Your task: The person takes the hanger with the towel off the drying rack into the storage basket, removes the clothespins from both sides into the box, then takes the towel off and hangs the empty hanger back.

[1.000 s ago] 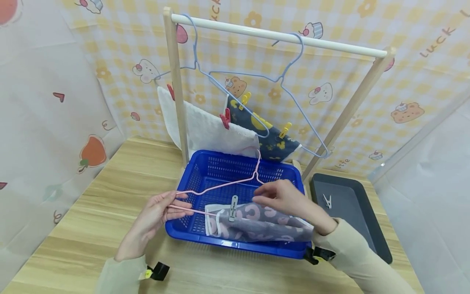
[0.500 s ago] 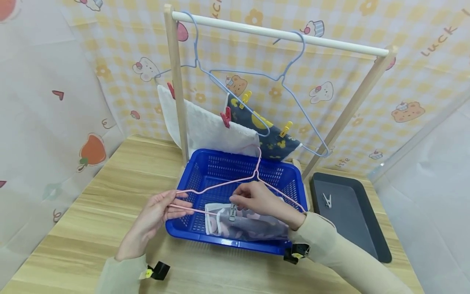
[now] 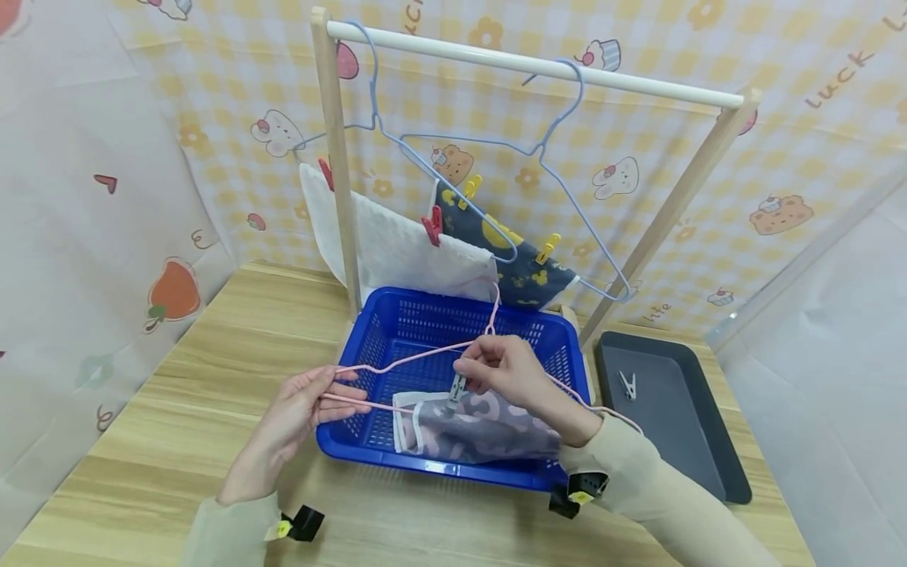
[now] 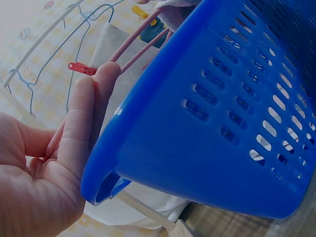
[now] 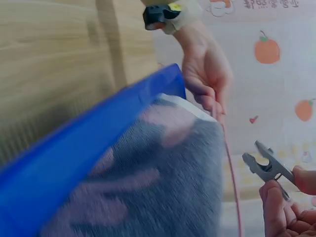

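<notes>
Over the blue basket [image 3: 439,468], R hand [image 3: 509,374] pinches a grey clothespin [image 3: 457,387] by its handles, jaws spread, at the upper fold of the grey-pink towel [image 3: 482,437] draped on the pink hanger [image 3: 425,357]; R wrist view's blurry, so can't tell if it touches cloth. L hand [image 3: 301,405] grips hanger's L end btwn thumb & fingers. 2nd clothespin [image 3: 627,386] lies in dark tray [image 3: 680,417], R of basket.

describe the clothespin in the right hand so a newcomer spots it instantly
Find the blue basket holding a grey-and-pink cloth. There, the right hand pinches the grey clothespin: unlike the pale clip in the tray, it is held.
</notes>
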Motion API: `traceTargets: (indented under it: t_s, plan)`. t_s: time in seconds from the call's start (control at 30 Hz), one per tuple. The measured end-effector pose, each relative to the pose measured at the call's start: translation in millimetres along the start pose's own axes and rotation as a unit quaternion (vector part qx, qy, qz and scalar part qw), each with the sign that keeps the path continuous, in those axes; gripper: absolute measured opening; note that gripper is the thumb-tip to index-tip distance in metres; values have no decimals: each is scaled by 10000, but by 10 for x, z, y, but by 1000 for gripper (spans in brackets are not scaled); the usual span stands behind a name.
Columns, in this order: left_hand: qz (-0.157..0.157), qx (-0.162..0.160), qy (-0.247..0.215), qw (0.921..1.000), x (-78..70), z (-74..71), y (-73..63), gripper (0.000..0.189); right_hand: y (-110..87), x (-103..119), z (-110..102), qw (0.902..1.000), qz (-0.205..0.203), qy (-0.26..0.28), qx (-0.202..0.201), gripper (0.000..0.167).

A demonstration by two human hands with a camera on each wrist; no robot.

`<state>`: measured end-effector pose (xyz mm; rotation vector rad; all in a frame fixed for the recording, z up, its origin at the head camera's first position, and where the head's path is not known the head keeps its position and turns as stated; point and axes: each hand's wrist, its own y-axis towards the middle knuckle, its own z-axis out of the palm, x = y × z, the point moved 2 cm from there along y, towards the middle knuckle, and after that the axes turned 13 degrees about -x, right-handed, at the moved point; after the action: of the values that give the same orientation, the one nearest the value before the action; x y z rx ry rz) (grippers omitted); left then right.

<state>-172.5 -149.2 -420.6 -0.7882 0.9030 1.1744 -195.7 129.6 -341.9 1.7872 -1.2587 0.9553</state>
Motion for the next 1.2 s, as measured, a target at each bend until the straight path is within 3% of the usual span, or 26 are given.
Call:
traceTargets:
  t_s: [0.3,0.6,0.8,0.97,1.2]
  plan:
    - [128,140,-199,9996,30,16,15,31,-36,-109,-369,9972,527,133,-514,19]
    - [128,246,-409,9988,58,32,-2,31,-241,-319,-841,9905,624,-642,-1039,22]
    - [163,313,-414,9985,39,34,10,33,-416,-415,-1160,9767,963,-1118,-1558,28]
    - [182,382,-416,9982,16,36,8,33,-478,-461,-1277,9678,915,-1536,-1774,29]
    - [186,470,-458,9977,-7,24,-16,34,-483,-638,-1537,9315,632,-2837,-2189,29]
